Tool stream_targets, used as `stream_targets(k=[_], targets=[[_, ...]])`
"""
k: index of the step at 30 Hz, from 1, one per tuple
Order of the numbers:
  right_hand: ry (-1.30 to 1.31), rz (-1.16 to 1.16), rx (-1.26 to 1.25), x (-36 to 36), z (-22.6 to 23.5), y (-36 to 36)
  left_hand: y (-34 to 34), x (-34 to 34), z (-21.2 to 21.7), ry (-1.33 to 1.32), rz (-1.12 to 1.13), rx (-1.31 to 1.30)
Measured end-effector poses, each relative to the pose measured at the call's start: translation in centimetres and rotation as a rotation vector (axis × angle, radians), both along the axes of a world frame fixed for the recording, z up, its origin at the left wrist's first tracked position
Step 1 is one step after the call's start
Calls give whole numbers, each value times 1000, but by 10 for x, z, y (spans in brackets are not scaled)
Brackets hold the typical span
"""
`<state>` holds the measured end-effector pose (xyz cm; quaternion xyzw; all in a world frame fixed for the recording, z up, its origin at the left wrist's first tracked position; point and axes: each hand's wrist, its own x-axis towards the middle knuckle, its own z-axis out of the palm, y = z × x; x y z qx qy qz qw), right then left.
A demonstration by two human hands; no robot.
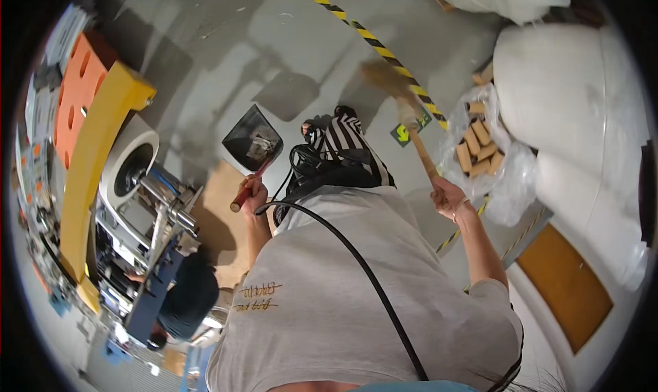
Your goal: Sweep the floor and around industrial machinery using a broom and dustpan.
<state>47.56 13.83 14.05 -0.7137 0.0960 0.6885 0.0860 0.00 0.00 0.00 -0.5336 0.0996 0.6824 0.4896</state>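
Note:
My left hand (255, 194) is closed round the red handle of a black dustpan (240, 144). Some grey debris (262, 144) lies in the pan, which is held out in front of me, left of my feet. In my right hand (449, 199) is the wooden handle of a broom (423, 152). Its brown bristle head (386, 79) is smeared by motion and sits over the floor near the yellow-and-black tape (370, 37). Whether the bristles touch the floor I cannot tell.
A clear plastic bag of brown cardboard tubes (480, 145) lies at my right, beside large white wrapped rolls (548, 90). On the left stands a machine with a yellow beam (96, 159) and a white roll (127, 169). A person in a dark cap (188, 296) is next to it.

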Motion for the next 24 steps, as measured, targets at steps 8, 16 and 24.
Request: stream_targets(k=[8,16,24], targets=[[101,-180,273,-4,-190,26,31,-8,12,-196,-90,-54],[854,-813,159,-252,-187,141,23,-26,17,-92,-186,-26],[1000,-407,414,-171,-112,164,46,-32,9,201,-195,-52]])
